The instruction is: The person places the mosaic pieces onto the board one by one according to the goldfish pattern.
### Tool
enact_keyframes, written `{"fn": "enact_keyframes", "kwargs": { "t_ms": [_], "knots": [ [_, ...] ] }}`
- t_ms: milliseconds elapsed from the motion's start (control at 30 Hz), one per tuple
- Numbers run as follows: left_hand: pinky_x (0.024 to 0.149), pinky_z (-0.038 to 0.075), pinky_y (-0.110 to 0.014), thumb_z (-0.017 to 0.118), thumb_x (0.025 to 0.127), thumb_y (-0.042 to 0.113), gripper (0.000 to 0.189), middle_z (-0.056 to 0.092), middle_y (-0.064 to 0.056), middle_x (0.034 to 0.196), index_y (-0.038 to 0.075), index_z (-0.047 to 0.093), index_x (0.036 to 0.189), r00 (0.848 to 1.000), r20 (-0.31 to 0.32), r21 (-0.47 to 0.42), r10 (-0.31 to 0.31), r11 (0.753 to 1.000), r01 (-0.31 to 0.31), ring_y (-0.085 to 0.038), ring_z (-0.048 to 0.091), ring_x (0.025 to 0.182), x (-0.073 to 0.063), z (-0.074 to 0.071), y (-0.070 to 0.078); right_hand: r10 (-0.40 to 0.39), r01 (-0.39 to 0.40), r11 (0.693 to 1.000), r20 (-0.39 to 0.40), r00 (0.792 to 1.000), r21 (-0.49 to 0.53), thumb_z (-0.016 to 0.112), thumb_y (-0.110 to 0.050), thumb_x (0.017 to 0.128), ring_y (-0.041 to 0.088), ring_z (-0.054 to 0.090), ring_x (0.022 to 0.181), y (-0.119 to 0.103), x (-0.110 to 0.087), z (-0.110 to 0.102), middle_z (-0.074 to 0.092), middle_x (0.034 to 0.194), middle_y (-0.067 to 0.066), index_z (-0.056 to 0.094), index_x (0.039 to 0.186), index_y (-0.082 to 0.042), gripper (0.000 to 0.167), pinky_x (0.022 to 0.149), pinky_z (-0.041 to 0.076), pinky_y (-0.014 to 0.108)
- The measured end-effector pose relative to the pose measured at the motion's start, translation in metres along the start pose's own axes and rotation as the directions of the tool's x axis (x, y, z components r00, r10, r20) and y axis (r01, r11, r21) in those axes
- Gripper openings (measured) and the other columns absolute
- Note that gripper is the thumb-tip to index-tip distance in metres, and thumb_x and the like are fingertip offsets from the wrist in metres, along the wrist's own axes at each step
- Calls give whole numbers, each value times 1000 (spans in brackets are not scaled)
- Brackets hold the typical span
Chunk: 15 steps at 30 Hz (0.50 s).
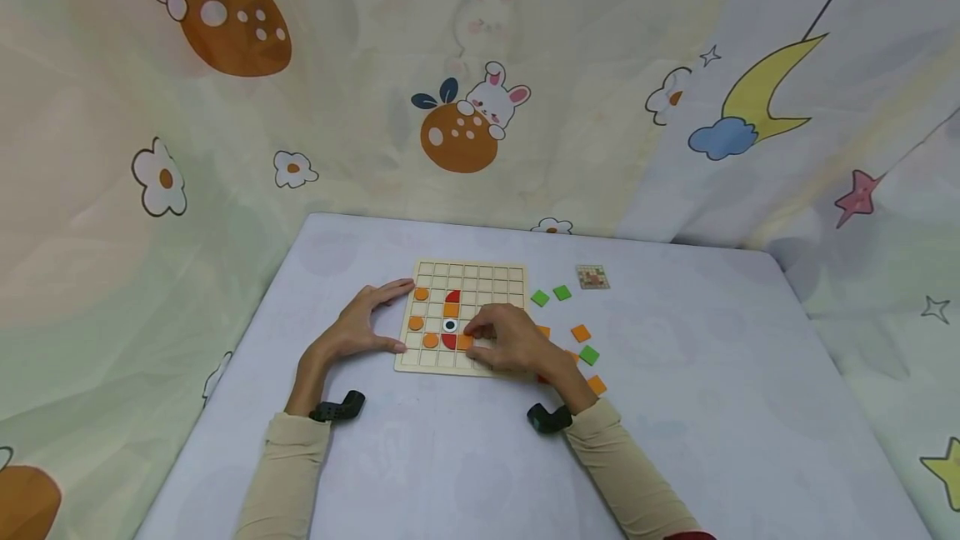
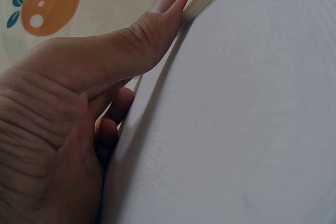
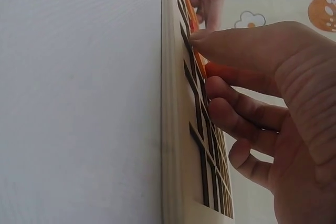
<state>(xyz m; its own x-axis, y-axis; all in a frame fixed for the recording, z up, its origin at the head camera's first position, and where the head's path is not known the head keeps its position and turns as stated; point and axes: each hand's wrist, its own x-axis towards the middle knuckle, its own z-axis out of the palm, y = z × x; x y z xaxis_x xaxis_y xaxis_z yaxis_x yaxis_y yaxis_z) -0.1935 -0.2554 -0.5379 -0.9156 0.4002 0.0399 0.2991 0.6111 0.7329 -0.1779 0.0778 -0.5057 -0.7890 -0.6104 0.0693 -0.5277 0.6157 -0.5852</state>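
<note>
A light wooden grid board (image 1: 495, 273) lies on the table. My left hand (image 1: 360, 325) rests at its left edge, thumb and fingers spread; the thumb (image 2: 168, 11) touches the board's side in the left wrist view. Over the lower middle of the grid, my right hand (image 1: 517, 338) pinches an orange square tile (image 1: 464, 342) low against the board, its thumb (image 3: 226, 45) on the piece. Left of that tile sits a red quarter-round piece (image 1: 448, 342). Above stand an eye-patterned piece (image 1: 450, 326), an orange square (image 1: 451, 310) and another red piece (image 1: 453, 297). Three orange discs (image 1: 416, 323) lie leftward.
Right of the board lie loose green tiles (image 1: 589, 354) and orange tiles (image 1: 581, 332), some partly hidden by my right hand. A small patterned card (image 1: 592, 277) lies at the back right. The white-covered table (image 1: 712, 407) meets a printed curtain (image 1: 360, 107) behind.
</note>
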Motion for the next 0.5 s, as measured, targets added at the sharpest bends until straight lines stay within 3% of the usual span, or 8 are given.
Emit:
{"fn": "enact_keyframes", "kwargs": {
  "t_ms": [200,500],
  "knots": [
    [117,39,-62,104,67,38,113,43,-2,176,23,50,165,1000,-5,-4,9,1000,-9,-30,48,140,-1,0,-1,59,-60,998,-23,998,-17,90,-31,89,7,67,94,0,-3,-8,79,107,-8,85,113,-16,29,89,57,32],
    [120,38,-67,103,68,40,112,42,-2,177,24,50,166,1000,-2,-3,-6,1000,6,-32,46,145,-1,0,1,130,-129,991,-58,990,30,94,-27,85,16,66,95,14,-18,-32,78,106,-2,85,112,-11,32,89,56,36]
  ]
}}
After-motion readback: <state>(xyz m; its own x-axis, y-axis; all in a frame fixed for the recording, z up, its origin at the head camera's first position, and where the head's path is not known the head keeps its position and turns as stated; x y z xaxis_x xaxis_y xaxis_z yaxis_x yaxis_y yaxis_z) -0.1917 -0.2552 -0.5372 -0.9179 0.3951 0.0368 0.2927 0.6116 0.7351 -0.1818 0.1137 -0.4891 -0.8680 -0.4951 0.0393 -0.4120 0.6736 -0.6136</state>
